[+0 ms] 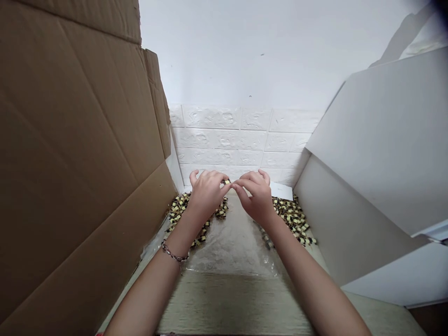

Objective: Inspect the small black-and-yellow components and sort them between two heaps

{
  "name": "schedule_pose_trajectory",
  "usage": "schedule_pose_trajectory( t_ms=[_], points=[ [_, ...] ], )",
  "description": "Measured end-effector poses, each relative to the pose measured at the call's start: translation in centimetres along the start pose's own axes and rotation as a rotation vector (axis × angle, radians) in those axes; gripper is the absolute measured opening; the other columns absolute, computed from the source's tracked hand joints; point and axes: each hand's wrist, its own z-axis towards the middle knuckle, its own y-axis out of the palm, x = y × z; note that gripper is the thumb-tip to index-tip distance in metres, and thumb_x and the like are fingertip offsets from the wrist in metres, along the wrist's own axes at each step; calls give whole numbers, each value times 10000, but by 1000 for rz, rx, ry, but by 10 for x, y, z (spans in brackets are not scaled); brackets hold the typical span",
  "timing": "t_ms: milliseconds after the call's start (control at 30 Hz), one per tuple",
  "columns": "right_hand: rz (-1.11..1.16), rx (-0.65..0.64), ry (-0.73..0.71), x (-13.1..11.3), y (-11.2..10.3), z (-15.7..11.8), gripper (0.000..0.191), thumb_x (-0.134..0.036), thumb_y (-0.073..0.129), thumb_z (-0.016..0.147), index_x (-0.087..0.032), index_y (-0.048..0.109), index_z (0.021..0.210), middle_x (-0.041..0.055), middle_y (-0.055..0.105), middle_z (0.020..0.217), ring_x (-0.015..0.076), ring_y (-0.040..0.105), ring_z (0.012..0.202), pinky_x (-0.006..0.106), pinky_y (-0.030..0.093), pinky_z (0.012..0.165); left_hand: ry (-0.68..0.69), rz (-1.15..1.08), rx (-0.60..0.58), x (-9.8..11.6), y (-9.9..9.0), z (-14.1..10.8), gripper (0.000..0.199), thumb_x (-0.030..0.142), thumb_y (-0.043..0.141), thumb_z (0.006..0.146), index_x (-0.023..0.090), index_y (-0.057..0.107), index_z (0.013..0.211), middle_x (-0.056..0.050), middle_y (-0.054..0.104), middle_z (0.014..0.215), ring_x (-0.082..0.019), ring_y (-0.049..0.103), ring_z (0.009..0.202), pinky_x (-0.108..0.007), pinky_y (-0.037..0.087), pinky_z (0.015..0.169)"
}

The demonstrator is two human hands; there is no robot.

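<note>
My left hand and my right hand meet at the fingertips above the work surface. The left thumb and index finger pinch a small yellow and black piece. My right thumb and fingertips are pressed together against the same spot; whatever they hold is too small to make out. Many like pieces lie in a left pile and a right pile. Between the forearms a clear plastic sheet or bag lies flat, partly under the pieces.
A tall cardboard sheet stands on the left, and white panels stand on the right. Behind is a white brick-patterned wall. A white card lies behind the right pile. The wooden surface shows in front.
</note>
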Motion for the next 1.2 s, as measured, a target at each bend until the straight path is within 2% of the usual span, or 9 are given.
schedule_pose_trajectory(
  t_ms=[67,100,200,300,400,567,700,1033,1200],
  points=[
    [44,24,-2,-5,-5,2,101,-225,521,775,-206,591,706,-27,552,690,93,517,693,350,218,916,-85,-82,-7,-4,3,4,167,337,497,743,216,604,786,-28,624,835,-209,507,894,-453,177,921],
    [57,44,0,-7,-7,3,98,-220,526,771,-205,594,702,-26,554,686,92,518,686,349,228,910,-130,-194,-35,-6,4,6,176,347,515,727,205,604,778,-30,617,814,-206,509,868,-437,219,901],
    [64,111,28,-11,-16,8,99,-221,544,760,-204,604,683,-20,561,674,96,523,674,347,262,877,-220,-818,-248,-8,4,9,227,388,555,699,169,588,747,-15,573,740,-148,502,750,-318,347,769],
    [59,138,53,-14,-23,11,62,-242,568,745,-211,619,727,-8,582,706,110,538,705,341,289,844,-300,-1444,-412,-5,0,8,226,383,565,713,157,568,721,13,513,695,-86,468,685,-230,361,689],
    [50,155,65,-17,-26,13,57,-243,579,736,-219,622,765,-5,592,726,117,546,721,342,292,842,-405,-1741,-466,0,-3,4,192,347,583,718,157,564,739,16,497,719,-69,463,690,-222,370,700],
    [28,165,84,-22,-30,12,38,-247,593,725,-233,627,721,-23,571,695,104,540,686,355,263,876,-447,-1840,-578,5,-4,0,200,349,559,743,154,567,786,10,503,727,-82,483,741,-250,380,746],
    [37,139,81,-24,-34,12,39,-256,595,724,-248,633,732,-32,563,705,97,535,686,366,235,899,-476,-1848,-640,6,-6,-2,233,387,588,709,159,567,752,14,510,710,-87,489,730,-267,382,752],
    [10,91,58,-26,-41,13,58,-247,577,740,-260,633,749,-44,567,702,90,533,692,372,190,926,-420,-1805,-621,9,-9,-4,233,379,581,716,156,569,779,-2,501,740,-102,476,755,-264,370,751],
    [-14,38,66,-24,-41,14,59,-252,572,744,-264,630,747,-54,564,691,85,529,693,371,181,931,-334,-1725,-586,9,-8,-2,217,347,572,730,131,567,745,-10,490,720,-99,456,721,-251,360,709]
  ],
)
